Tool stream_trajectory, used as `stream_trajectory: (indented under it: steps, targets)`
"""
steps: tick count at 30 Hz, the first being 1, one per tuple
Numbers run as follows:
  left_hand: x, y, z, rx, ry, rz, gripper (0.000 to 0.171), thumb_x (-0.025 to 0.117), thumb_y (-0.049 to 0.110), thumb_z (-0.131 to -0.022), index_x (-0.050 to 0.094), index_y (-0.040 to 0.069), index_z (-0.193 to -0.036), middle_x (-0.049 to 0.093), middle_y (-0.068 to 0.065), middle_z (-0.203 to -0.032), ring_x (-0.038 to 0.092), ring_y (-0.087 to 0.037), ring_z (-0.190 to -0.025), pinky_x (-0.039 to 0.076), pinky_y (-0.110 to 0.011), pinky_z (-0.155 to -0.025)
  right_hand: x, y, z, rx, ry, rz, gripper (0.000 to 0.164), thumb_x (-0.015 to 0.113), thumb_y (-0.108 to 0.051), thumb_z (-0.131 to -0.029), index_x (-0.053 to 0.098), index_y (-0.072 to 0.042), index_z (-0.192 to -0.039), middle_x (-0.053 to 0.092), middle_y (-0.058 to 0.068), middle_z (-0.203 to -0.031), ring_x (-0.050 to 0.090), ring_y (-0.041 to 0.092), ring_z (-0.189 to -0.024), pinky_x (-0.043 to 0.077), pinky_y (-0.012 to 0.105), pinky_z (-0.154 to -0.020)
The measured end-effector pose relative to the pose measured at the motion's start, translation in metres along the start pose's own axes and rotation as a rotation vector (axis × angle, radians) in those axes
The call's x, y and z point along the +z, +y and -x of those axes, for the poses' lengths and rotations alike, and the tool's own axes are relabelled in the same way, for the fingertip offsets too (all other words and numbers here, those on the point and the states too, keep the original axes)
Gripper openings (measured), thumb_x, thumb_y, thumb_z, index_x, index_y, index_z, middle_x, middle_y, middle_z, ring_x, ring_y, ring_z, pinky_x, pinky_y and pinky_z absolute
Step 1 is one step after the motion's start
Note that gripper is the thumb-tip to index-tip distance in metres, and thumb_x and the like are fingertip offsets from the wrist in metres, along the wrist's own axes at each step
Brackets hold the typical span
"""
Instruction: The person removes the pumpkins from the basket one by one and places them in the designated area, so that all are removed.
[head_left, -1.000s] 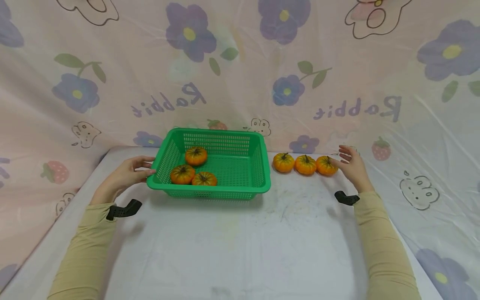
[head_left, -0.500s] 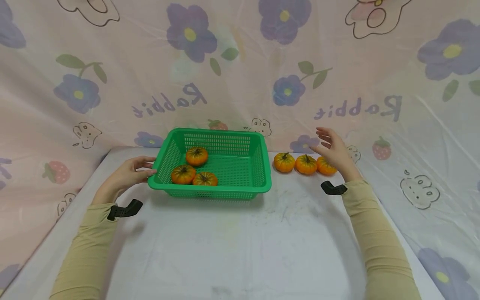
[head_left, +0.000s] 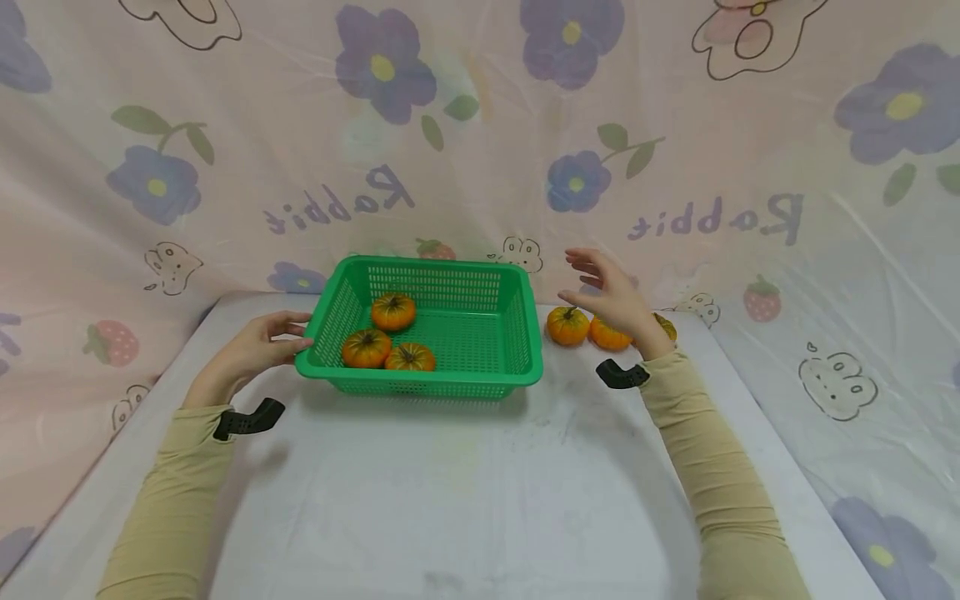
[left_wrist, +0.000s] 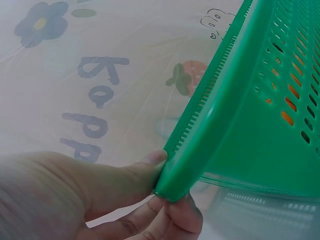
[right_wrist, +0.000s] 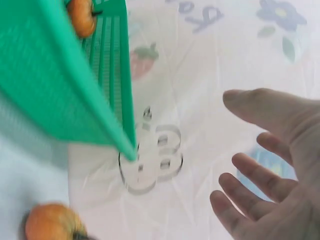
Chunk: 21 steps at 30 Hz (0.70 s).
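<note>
A green plastic basket (head_left: 420, 377) with slotted walls holds three small orange pumpkins (head_left: 393, 312). My left hand (head_left: 255, 350) grips its left rim; the left wrist view has the thumb on one side of the rim (left_wrist: 200, 130) and curled fingers on the other. To the right of the basket, three more pumpkins (head_left: 567, 326) line up on the table. Over that row is my right hand (head_left: 611, 292), fingers spread and relaxed, holding nothing. It partly hides the middle and right pumpkins. The right wrist view has one pumpkin (right_wrist: 52, 222) below the basket corner.
A white cloth covers the table (head_left: 450, 500). Behind and at both sides hangs a pale curtain (head_left: 480, 167) printed with flowers, strawberries and rabbits. A black camera mount (head_left: 247, 419) sticks out from the left wrist, another (head_left: 622, 374) from the right.
My right hand has moved left, from beside the rightmost pumpkin to over the row, near the leftmost one. The left hand, basket and pumpkins stay where they were.
</note>
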<state>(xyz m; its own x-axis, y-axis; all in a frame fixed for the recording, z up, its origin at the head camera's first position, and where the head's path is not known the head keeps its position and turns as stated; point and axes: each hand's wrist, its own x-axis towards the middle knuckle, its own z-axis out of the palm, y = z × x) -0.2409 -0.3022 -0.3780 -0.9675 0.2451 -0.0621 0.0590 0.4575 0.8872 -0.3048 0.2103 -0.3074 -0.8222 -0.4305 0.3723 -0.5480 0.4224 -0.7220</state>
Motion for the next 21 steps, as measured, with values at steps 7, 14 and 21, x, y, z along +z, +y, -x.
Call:
stream_trajectory:
  steps: [7, 14, 21]
  targets:
    - [0.002, 0.001, 0.0, 0.009, -0.006, 0.015, 0.065, 0.059, 0.02, -0.097, 0.027, -0.007, -0.146, 0.039, -0.03, -0.133, 0.06, -0.016, -0.098, 0.053, -0.026, -0.082, 0.025, -0.022, -0.017, -0.077, -0.1, -0.027, 0.061, 0.067, 0.006, -0.086, 0.037, 0.009, -0.139, 0.04, 0.027, -0.138, 0.037, 0.044, -0.127, 0.03, 0.055, -0.106]
    - [0.002, 0.0, 0.0, 0.004, 0.005, 0.018, 0.063, 0.059, 0.02, -0.097, 0.028, -0.006, -0.145, 0.04, -0.029, -0.131, 0.061, -0.013, -0.095, 0.053, -0.025, -0.081, 0.052, -0.034, -0.03, -0.117, -0.212, -0.037, 0.062, 0.067, 0.004, -0.087, 0.036, 0.006, -0.141, 0.04, 0.024, -0.141, 0.039, 0.04, -0.128, 0.032, 0.053, -0.106]
    - [0.0, -0.002, -0.001, 0.003, 0.01, 0.028, 0.062, 0.06, 0.02, -0.097, 0.03, -0.005, -0.145, 0.042, -0.028, -0.13, 0.061, -0.014, -0.094, 0.053, -0.026, -0.081, 0.075, -0.043, -0.04, -0.125, -0.31, -0.011, 0.061, 0.068, 0.0, -0.088, 0.037, 0.006, -0.141, 0.04, 0.021, -0.142, 0.039, 0.036, -0.13, 0.034, 0.042, -0.107]
